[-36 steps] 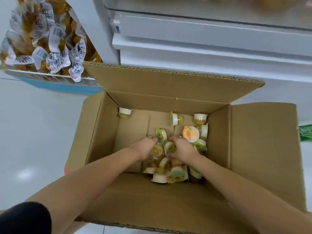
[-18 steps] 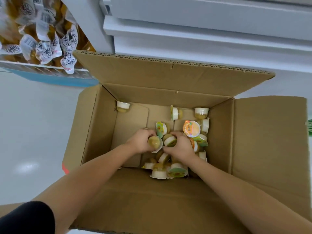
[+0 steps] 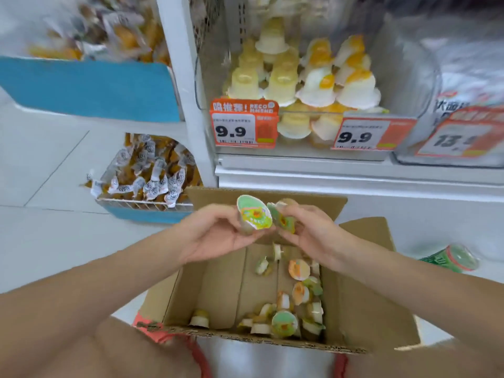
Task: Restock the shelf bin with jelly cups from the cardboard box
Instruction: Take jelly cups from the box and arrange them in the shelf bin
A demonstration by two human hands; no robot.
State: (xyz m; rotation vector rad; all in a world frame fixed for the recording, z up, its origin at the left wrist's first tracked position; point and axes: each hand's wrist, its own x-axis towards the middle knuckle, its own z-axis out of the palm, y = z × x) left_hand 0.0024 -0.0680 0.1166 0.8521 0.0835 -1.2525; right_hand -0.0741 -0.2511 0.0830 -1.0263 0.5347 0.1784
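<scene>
My left hand [image 3: 215,233] grips a jelly cup [image 3: 253,216] with a green-printed lid, held up above the open cardboard box [image 3: 362,304]. My right hand [image 3: 308,230] grips another green-lidded jelly cup [image 3: 283,218] right beside the first, and the two cups nearly touch. Several loose jelly cups [image 3: 300,293] lie along the right side of the box floor. The clear shelf bin [image 3: 392,77] stands straight ahead above the hands, stacked with yellow and orange jelly cups [image 3: 300,75].
Price tags reading 9.9 [image 3: 244,126] hang on the bin's front edge. A blue-fronted wire basket of wrapped snacks [image 3: 147,181] sits low on the left. A green package [image 3: 450,259] lies on the white floor to the right. A second blue bin [image 3: 90,85] is upper left.
Both hands have come up out of the box, each with a jelly cup. The view has tilted upward, bringing the shelf bin into sight.
</scene>
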